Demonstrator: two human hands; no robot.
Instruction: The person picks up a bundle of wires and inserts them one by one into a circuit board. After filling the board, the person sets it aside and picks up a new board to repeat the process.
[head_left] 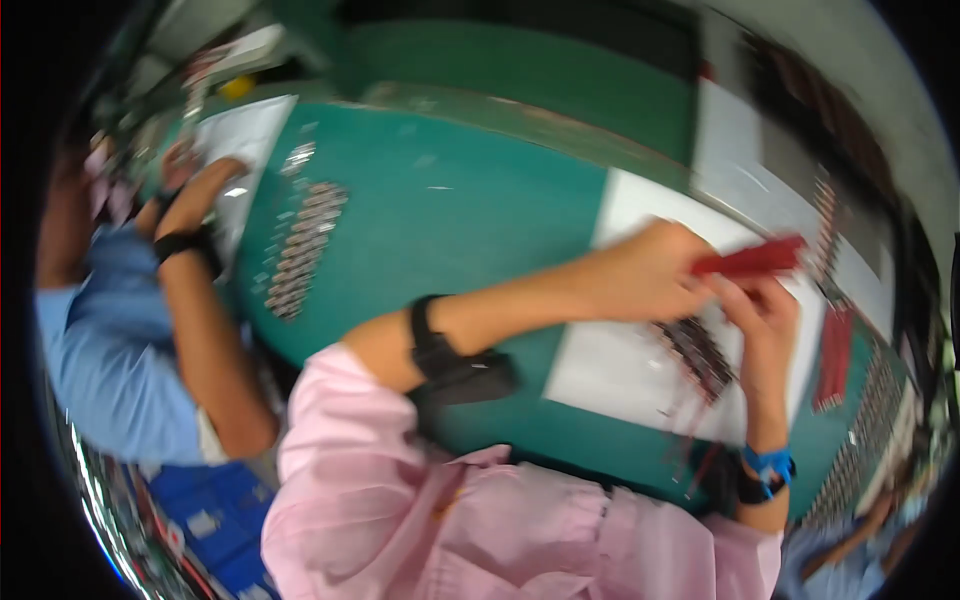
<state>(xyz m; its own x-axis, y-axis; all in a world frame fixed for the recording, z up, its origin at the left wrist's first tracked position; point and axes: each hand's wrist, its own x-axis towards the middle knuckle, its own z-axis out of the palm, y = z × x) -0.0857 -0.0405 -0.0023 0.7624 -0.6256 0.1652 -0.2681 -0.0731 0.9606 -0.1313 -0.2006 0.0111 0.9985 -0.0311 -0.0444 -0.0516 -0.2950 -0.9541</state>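
At right hand [768,325], blurry red strip [755,259]

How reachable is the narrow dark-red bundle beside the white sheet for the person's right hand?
Probably yes: nothing visible blocks that bundle, though the right hand seems busy with an elongated red piece.

The left forearm [540,303] stretched rightward, its left hand [650,270] curled in a grip close beside the right hand [765,312], whose right forearm [768,395] rose nearly upright.
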